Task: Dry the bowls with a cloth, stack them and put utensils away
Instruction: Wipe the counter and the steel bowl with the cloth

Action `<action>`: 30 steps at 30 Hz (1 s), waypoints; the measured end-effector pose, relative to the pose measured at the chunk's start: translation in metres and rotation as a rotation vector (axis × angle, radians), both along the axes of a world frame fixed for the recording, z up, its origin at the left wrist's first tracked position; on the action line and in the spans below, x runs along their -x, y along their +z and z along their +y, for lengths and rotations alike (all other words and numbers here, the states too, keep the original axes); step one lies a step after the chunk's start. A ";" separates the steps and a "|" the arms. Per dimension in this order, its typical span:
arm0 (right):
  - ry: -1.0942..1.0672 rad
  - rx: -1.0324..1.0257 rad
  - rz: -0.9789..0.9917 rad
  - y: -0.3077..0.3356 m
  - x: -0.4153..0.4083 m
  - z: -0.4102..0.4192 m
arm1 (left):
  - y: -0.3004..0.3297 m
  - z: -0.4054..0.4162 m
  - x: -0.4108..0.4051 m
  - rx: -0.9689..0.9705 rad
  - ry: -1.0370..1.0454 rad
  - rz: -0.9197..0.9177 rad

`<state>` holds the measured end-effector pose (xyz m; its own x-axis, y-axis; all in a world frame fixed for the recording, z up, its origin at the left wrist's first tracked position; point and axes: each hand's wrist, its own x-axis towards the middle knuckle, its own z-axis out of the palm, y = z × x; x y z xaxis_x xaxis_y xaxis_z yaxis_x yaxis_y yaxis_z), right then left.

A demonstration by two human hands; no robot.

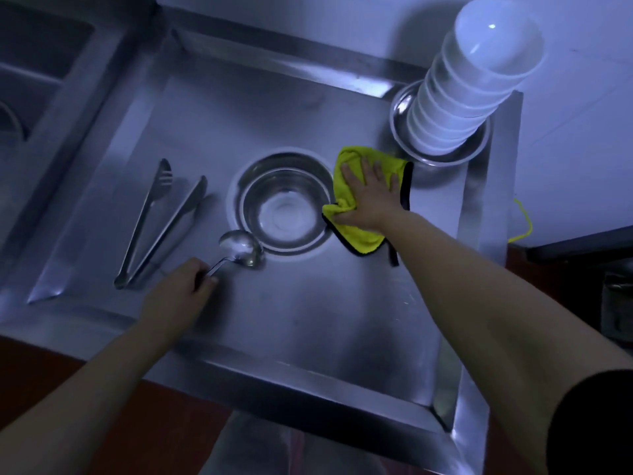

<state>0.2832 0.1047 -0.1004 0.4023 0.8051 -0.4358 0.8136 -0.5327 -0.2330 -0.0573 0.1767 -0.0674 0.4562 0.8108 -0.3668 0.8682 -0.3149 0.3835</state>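
The left hand (178, 293) is curling its fingers (209, 278) round the end of the ladle (239, 248) handle, clamped on it down at about 7 o'clock on the steel counter (325, 320). The ladle's bowl is lying just beside the metal bowl (284, 204), which is sitting at the centre of the recessed surface, near its 7 o'clock rim; whether they are touching I cannot tell.

The right hand (368, 197) is pressing flat on the yellow cloth (363, 234), its fingers (376, 169) spread apart and straight on top, with the thumb side seeming to bunch a fold at the cloth's left edge. The cloth is lying at 3 o'clock from the metal bowl, touching or just overlapping its rim.

Further out, the tongs (157, 224) are lying at 9 o'clock, well apart from the bowl. The stack of white bowls (462, 94) is standing in a shallow metal dish (404, 104) at 1 o'clock, leaning noticeably.

The step in hand is probably the utensils, starting with the ladle. To do it well, the person would be lifting the ladle clear before swinging it, so its bowl is not knocking the metal bowl. A grip nearer the handle's middle would be steadier. Gathering the cloth fully into the palm would help if the ladle needs wiping. Keeping well away from the leaning stack is wise.
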 end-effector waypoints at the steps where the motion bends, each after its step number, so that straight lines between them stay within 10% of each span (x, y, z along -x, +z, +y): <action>1: 0.030 -0.008 -0.010 -0.001 0.004 0.012 | -0.002 0.004 0.006 -0.005 -0.019 -0.002; 30: -0.613 -0.062 -0.028 0.044 0.249 -0.124 | 0.040 0.043 0.083 -0.068 -0.314 0.015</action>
